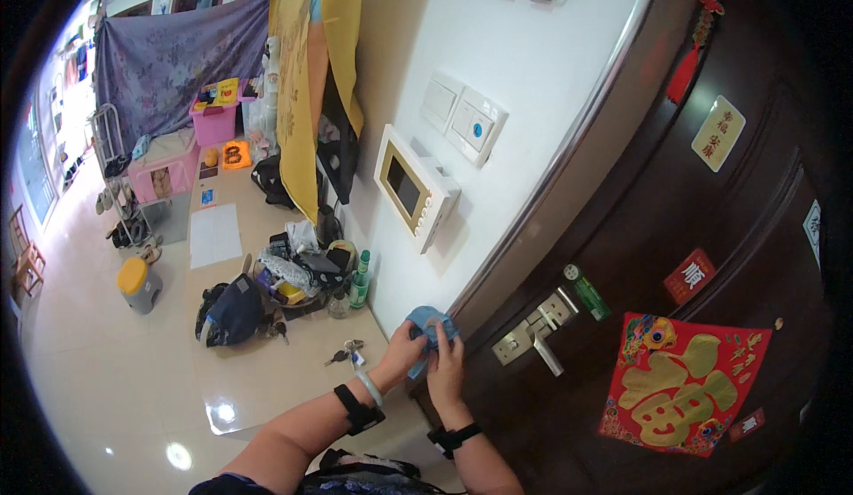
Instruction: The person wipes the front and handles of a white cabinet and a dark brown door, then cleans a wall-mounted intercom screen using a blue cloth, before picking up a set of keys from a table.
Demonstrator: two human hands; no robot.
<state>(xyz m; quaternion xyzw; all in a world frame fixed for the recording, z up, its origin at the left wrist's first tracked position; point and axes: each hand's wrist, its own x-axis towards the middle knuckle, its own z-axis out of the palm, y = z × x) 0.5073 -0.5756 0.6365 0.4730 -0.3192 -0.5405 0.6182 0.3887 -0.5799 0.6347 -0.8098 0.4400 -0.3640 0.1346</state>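
Observation:
Both hands are together on a crumpled blue cloth point(436, 322), just beside the metal-edged door frame point(496, 275). My left hand point(400, 356) grips the cloth's left side, its thumb pressed on it. On the right part of the cloth lie the fingers of my right hand point(446, 368). A strip of the cloth hangs below, between the two hands. A pale bangle and a black strap circle my left wrist; a black strap is on the right one. Keys point(346, 354) lie on the table point(293, 388) left of my left hand.
A green glass bottle point(360, 282), a heaped basket point(293, 292) and a dark cap point(233, 312) stand on the table. An intercom panel point(410, 192) and light switches point(463, 118) project from the wall. At right is a dark door with a lever handle point(546, 355). A stool point(138, 285) stands on the floor.

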